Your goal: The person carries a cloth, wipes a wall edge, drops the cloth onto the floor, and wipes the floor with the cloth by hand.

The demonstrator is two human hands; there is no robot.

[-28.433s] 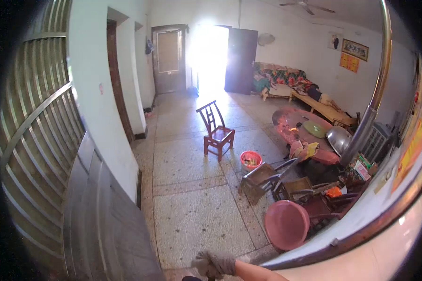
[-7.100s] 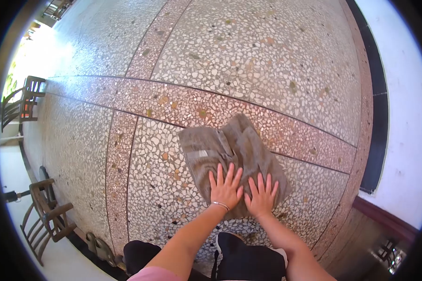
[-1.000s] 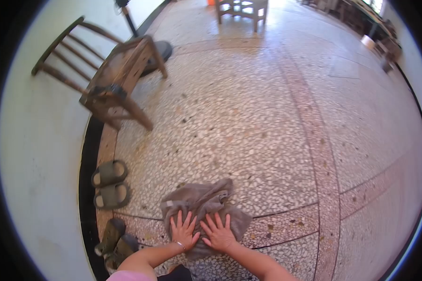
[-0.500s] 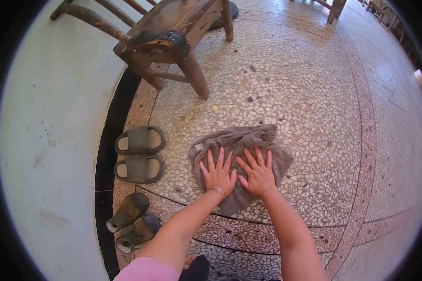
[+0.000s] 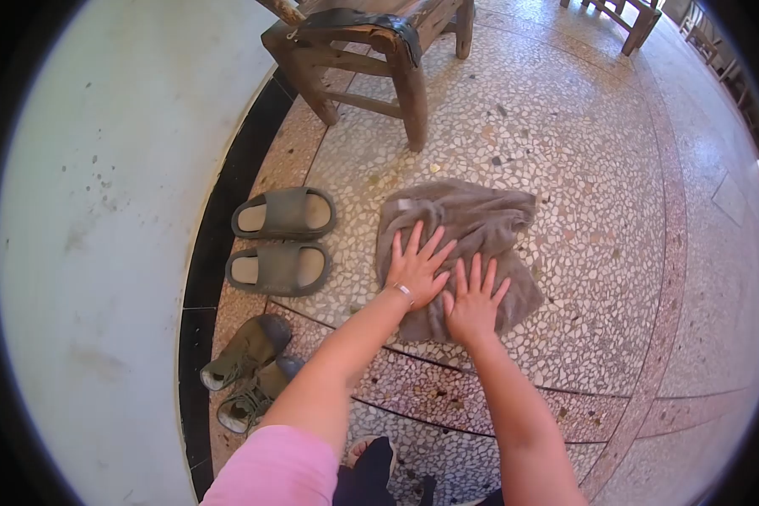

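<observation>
A grey-brown cloth [image 5: 472, 202], wrinkled and with a small pale label near its far left corner, lies spread on the speckled stone floor. My left hand [image 5: 418, 270] rests palm down on its left middle part, fingers spread and angled up to the right. Lower on the cloth and to the right, my right hand [image 5: 475, 305] is also pressed flat with fingers apart. A bracelet circles the left wrist. The hands are close together, and neither grips the fabric.
Two dark slippers [image 5: 280, 268] sit left of the cloth, beside a black baseboard [image 5: 228, 192] and pale wall. Nearer me stands a pair of dark lace-up shoes [image 5: 257, 346]. A wooden chair [image 5: 411, 101] stands beyond the cloth. Another wooden piece of furniture [image 5: 641, 32] is farther back.
The cloth's far part lies more spread out, and its folds have shifted. My left hand has turned so its fingers point more rightward. The camera view has shifted, moving chair and footwear up and right.
</observation>
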